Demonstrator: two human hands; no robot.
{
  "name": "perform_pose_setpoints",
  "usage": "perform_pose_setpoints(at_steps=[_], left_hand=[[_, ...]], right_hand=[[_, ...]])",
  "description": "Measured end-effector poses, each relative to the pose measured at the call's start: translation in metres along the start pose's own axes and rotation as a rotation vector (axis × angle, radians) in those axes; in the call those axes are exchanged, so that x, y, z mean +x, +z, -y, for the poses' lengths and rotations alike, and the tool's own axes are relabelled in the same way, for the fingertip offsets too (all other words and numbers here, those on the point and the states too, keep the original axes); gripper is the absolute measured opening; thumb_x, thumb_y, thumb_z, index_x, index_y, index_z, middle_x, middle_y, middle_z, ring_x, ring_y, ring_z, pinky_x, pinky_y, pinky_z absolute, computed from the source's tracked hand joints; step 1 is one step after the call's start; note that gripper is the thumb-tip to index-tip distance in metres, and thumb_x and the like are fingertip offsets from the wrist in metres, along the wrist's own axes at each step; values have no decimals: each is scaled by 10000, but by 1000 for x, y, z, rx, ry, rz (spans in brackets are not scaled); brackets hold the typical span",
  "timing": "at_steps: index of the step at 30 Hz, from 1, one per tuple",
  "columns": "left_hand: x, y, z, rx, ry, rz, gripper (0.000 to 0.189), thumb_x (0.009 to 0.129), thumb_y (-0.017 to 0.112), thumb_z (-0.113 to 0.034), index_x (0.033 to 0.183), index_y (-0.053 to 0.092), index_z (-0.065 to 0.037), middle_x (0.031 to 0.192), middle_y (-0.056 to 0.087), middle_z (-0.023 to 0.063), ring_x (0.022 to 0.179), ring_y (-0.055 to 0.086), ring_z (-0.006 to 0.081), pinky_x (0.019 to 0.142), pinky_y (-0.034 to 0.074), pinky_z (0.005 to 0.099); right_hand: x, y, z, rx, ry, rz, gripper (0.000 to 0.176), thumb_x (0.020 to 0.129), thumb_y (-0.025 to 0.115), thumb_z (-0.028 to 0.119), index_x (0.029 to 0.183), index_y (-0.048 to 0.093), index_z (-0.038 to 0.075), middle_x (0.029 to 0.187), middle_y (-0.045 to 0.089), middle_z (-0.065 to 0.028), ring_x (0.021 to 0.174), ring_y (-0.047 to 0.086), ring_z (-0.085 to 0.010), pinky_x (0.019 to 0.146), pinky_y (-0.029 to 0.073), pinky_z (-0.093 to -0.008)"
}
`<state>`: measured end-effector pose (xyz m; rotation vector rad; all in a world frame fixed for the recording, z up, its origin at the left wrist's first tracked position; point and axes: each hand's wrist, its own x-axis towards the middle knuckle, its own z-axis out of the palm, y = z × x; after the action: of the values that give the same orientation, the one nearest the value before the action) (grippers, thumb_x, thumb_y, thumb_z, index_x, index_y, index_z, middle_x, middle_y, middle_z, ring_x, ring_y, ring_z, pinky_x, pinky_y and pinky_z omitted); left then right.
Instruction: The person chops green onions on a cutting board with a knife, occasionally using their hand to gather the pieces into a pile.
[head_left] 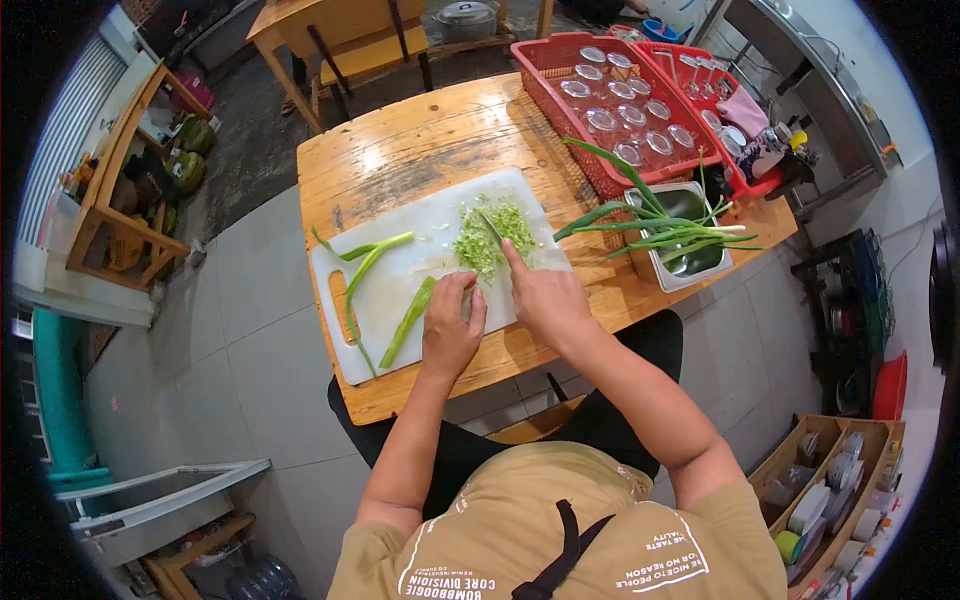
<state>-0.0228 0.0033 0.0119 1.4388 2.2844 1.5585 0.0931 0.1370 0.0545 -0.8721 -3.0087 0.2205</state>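
Observation:
A white cutting board [385, 265] lies tilted on the wooden table, with a pile of finely chopped scallion [508, 218] toward its far right. My right hand [548, 303] grips a knife [490, 226], its forefinger along the back, the blade down in the pile. Close to its left, my left hand [455, 325] rests on the board with bent fingers drawn together. Whatever is under its fingertips is hidden. A thick green scallion stalk [405, 325] lies just beside that hand. Farther left is a longer, forked scallion piece [370, 262] near the board's handle slot.
Whole scallions [668, 228] lie across a steel container [707, 262] on the wooden table [375, 150], right of the board. Behind it a red basket [545, 85] holds several upturned glasses. A second red basket [765, 185] stands beside it with glassware and utensils.

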Motion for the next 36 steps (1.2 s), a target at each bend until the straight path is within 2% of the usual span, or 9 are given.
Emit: perform_pose_setpoints(at_steps=[4,6,10,16,18,25,31,34,36], left_hand=[[1,2,1,3,-11,7,190,956,656,-41,1135,630,18,1104,671,199,1031,673,368,926,543,423],[-2,0,1,-4,-9,5,192,955,658,-40,1135,629,19,1107,671,203,1029,671,370,926,542,423],[-4,0,5,-18,-4,1,195,956,656,-38,1141,631,18,1111,672,203,1026,673,369,925,543,422],[0,2,2,-17,-25,2,194,960,651,-41,1145,636,17,1113,673,201,1030,675,365,922,544,422],[-3,1,4,9,18,-5,191,964,648,-44,1143,633,19,1103,671,197,1021,674,364,916,546,422],[0,2,2,-7,7,21,188,966,647,-46,1143,631,17,1100,671,194,1025,675,356,913,546,421],[-1,-1,3,54,47,-13,194,957,653,-36,1142,632,19,1105,672,200,1023,676,365,915,547,424],[-5,1,3,14,21,10,195,957,651,-39,1143,633,19,1110,674,202,1027,674,368,923,545,426],[-4,5,5,33,22,-9,210,936,663,-36,1140,645,7,1076,680,201,1035,657,394,918,533,460]], right_hand=[[21,3,3,4,11,-83,718,947,585,180,1627,364,112,686,711,-126,582,696,-320,540,536,-476],[12,23,6,13,-15,-71,763,902,585,125,1624,350,54,700,721,-132,607,711,-308,553,544,-456],[-8,15,10,-48,32,0,712,951,578,176,1627,365,107,670,703,-124,578,694,-314,547,536,-462],[14,3,11,-8,-21,-109,733,928,600,170,1623,376,106,653,696,-116,559,692,-291,525,535,-445],[9,16,15,-8,-21,-78,765,899,582,119,1626,351,63,701,726,-110,625,720,-292,569,555,-431],[2,-6,11,9,13,33,779,906,588,131,1637,325,66,701,721,-125,619,722,-296,571,564,-420],[6,11,9,-14,37,3,740,956,579,182,1643,317,105,691,717,-135,587,698,-332,567,542,-471],[0,3,13,22,77,89,777,908,587,137,1638,328,82,711,722,-125,646,724,-314,605,567,-452],[9,8,11,43,7,-66,777,910,587,138,1642,330,100,706,720,-125,636,721,-309,584,563,-440]])
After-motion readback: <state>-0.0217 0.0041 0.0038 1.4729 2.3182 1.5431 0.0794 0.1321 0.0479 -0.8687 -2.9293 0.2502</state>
